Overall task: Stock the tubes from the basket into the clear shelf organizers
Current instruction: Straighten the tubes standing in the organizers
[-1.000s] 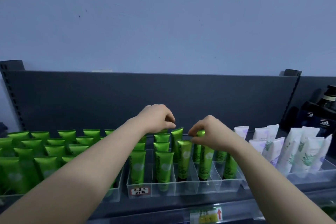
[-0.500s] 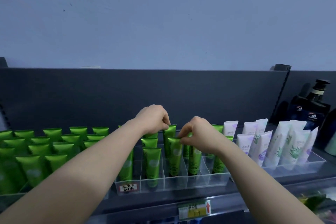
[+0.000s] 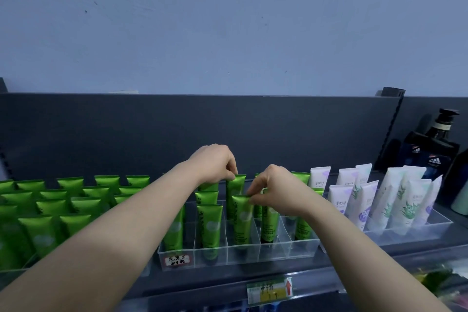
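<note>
Both outstretched, left hand (image 3: 215,162) pinching rear tube (image 3: 236,186), right hand (image 3: 276,191) pinching front tube (image 3: 242,221).

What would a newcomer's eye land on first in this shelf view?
The left hand pinches the crimped top of a glossy green plastic tube standing in the clear divided plastic organizer at centre, while the right hand pinches the shiny green tube just in front. Rows of matching green tubes crowd the left; white printed tubes stand right.
</note>
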